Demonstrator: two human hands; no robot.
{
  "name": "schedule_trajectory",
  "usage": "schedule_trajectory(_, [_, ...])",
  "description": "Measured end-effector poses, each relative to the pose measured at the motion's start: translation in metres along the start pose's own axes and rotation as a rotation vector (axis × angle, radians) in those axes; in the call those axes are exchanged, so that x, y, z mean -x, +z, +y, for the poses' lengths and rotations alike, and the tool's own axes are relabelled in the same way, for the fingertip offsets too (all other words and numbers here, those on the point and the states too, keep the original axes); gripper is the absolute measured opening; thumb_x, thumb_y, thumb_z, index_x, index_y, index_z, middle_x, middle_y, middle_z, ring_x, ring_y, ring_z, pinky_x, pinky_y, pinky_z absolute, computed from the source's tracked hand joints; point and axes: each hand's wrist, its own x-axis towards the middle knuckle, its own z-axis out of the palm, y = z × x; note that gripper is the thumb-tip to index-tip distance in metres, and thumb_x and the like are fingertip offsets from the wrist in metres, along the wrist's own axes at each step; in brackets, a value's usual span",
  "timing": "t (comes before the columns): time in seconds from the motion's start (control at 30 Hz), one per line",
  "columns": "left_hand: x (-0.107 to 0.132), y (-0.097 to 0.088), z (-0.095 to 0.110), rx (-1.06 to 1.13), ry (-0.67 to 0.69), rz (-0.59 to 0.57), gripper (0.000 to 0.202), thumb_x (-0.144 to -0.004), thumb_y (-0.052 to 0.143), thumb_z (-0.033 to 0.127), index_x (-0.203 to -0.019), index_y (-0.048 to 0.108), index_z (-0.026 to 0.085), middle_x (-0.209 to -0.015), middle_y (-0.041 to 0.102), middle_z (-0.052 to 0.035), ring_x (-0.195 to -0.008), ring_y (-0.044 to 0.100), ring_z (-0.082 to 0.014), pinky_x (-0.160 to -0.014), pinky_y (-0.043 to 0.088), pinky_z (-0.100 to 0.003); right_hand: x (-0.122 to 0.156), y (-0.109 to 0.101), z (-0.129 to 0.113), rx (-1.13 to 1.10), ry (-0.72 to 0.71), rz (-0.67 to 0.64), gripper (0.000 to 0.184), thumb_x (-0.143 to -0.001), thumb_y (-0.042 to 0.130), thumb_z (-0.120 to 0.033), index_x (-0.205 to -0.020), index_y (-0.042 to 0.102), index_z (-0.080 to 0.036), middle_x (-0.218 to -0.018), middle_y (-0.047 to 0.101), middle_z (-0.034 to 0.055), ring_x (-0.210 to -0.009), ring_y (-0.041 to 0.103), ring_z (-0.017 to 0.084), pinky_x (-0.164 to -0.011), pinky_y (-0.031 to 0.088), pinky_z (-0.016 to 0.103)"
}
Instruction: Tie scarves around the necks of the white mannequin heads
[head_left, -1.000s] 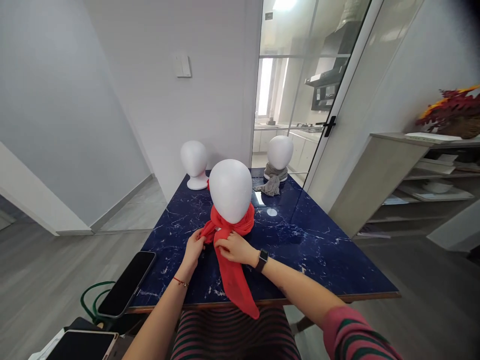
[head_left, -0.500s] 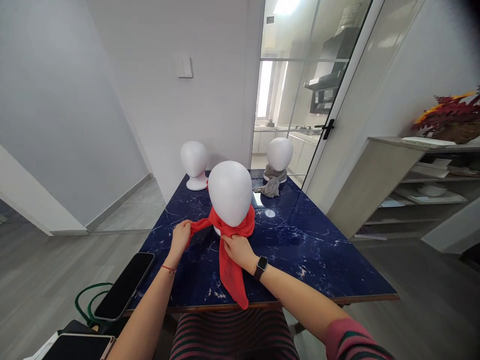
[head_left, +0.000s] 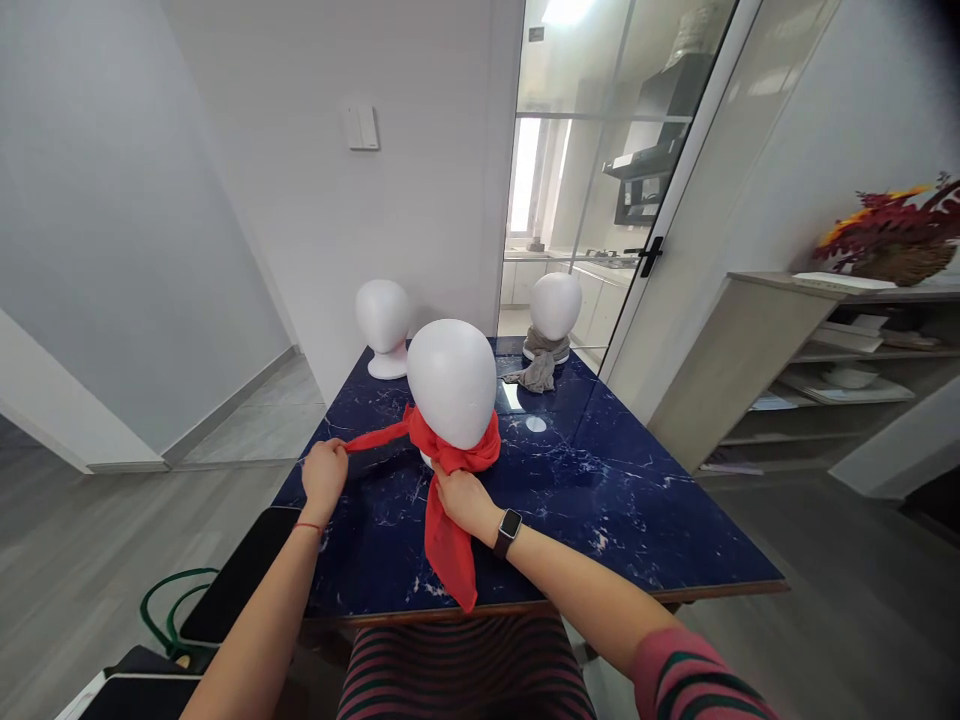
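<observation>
A red scarf (head_left: 450, 555) is wrapped around the neck of a white mannequin head (head_left: 452, 382) at the middle of the table. My left hand (head_left: 325, 478) is closed on one end of it, which stretches taut out to the left. Just below the chin, my right hand (head_left: 466, 500) grips the scarf at the front of the neck, its fingertips partly hidden in the cloth. The other end hangs down past my right hand toward the table's front edge.
A bare white mannequin head (head_left: 382, 315) stands back left; another mannequin head (head_left: 556, 306) with a grey scarf (head_left: 541, 372) stands back right. All are on the dark blue marbled table (head_left: 600, 500). A black phone-like device (head_left: 240, 575) lies at the left edge; shelves (head_left: 840, 370) stand right.
My left hand has moved left, drawing the scarf end out longer and tighter. My right hand keeps its hold below the chin. The view has shifted slightly.
</observation>
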Motion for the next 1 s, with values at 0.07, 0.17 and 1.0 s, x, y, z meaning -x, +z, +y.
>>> schedule_trajectory(0.07, [0.024,0.007,0.014,-0.042,0.135,-0.123,0.03,-0.077,0.037,0.018,-0.075,0.066,0.018,-0.078,0.065,-0.0096,-0.074,0.059,-0.0227,-0.067,0.04,-0.029,-0.001,0.002,-0.001,0.002,-0.001,-0.003,0.048,-0.091,0.034,-0.014,-0.138,0.032,-0.007,-0.081,0.064,0.0136,-0.07,0.062,0.019,-0.065,0.049,0.029])
schedule_trajectory(0.17, [0.066,0.025,0.044,0.094,0.424,-0.298,0.028,-0.077,0.035,0.012,-0.063,0.058,0.019,-0.073,0.059,-0.0057,-0.071,0.056,-0.0178,-0.067,0.039,-0.027,-0.003,0.005,-0.002,-0.027,-0.001,-0.029,0.041,-0.089,0.034,-0.011,-0.128,0.045,-0.005,-0.084,0.065,0.0157,-0.073,0.062,0.02,-0.068,0.048,0.03])
schedule_trajectory(1.0, [0.037,0.09,0.092,0.72,0.403,-0.187,0.112,-0.046,0.083,0.027,-0.141,0.024,0.019,-0.142,0.038,-0.0156,-0.13,0.037,-0.0316,-0.108,0.028,-0.045,-0.019,0.006,0.104,-0.898,0.517,0.446,0.036,-0.088,0.041,-0.039,-0.109,0.061,-0.017,-0.113,0.064,0.0091,-0.105,0.059,0.019,-0.093,0.043,0.033])
